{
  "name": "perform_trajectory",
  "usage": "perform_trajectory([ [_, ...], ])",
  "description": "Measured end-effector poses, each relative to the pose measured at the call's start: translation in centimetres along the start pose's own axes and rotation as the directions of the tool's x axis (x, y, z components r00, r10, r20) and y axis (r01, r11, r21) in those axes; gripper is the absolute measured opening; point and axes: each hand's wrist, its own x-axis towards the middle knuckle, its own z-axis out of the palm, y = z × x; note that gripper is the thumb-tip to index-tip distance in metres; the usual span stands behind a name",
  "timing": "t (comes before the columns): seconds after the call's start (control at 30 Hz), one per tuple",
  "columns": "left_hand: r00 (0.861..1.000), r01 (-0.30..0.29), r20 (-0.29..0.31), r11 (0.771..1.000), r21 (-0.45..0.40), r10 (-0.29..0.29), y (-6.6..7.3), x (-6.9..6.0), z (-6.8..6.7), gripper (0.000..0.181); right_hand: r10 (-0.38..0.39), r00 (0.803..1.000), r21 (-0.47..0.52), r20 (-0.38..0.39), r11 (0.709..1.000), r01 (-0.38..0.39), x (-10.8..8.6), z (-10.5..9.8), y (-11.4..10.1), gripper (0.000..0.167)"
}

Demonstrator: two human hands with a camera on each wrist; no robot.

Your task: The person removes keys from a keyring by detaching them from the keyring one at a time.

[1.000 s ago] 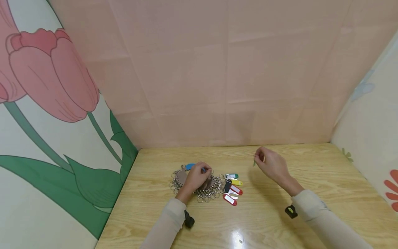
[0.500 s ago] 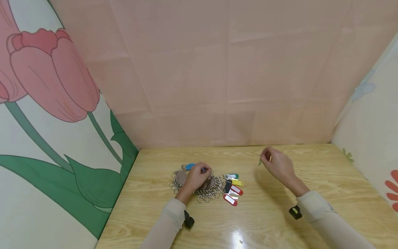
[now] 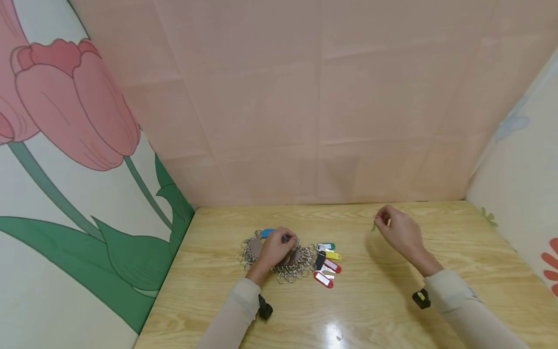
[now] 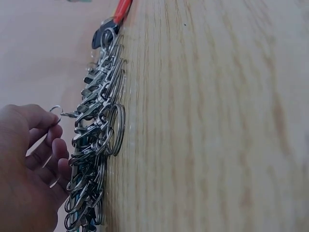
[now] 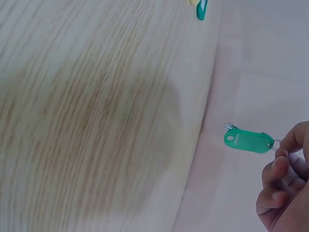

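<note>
My left hand (image 3: 277, 245) is over a brown holder (image 3: 255, 249) edged with many metal clasps and split rings. In the left wrist view its thumb and forefinger pinch one small ring (image 4: 56, 109) that joins a clasp of the row. My right hand (image 3: 402, 232) is raised above the table to the right. It pinches the wire ring of a green key tag (image 5: 248, 140), which hangs from the fingertips; a small bit of metal shows at the tag's far end. Part of the holder lies hidden under my left hand.
Right of the holder lie several key tags: a green one (image 3: 325, 246), a yellow one (image 3: 333, 255), a black one (image 3: 320, 261) and red ones, including the nearest red tag (image 3: 323, 279). A blue piece (image 3: 267, 233) shows behind the holder. A wall rises behind the wooden table (image 3: 348, 310).
My right hand has moved to the right, away from the loose tags, with the green key tag in its fingers. The left hand has stayed in place over the holder.
</note>
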Motion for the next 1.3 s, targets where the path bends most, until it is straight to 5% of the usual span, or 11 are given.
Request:
perform_trajectory([
  [0.37, 1.000, -0.008, -0.017, 1.000, 0.002, 0.008, -0.2, 0.0, 0.0, 0.018, 0.013, 1.000, -0.023, -0.020, 1.000, -0.013, -0.3, -0.6, 1.3, 0.012],
  [1.3, 1.000, -0.008, -0.006, 1.000, -0.016, 0.008, -0.2, 0.0, 0.1, 0.018, 0.117, 0.990, -0.027, 0.080, 0.993, -0.116, -2.1, -0.4, 4.7, 0.022],
])
